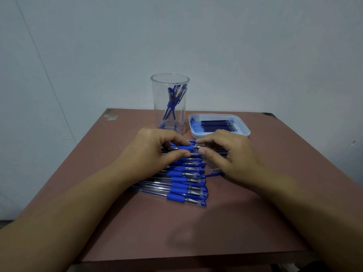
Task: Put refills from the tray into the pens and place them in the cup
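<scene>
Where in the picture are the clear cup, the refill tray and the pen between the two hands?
clear cup (157, 103): head view, on its left wall.
refill tray (245, 126): head view, on its right rim.
pen (184, 147): head view, on its blue grip.

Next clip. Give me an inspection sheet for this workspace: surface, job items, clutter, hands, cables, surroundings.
Surface: reddish-brown table, scuffed at its far left corner.
Job's things: tall clear plastic cup holding a few standing blue pens; white rectangular tray of dark blue refills right of it; row of clear-barrelled blue pens lying side by side in front.
Clutter: small loose blue piece by the right hand, too small to identify.
Grips: left hand pinches the held pen at the row's far end; right hand pinches its tip end.
Cables: nothing seen.
Surroundings: plain pale wall behind the table.
</scene>
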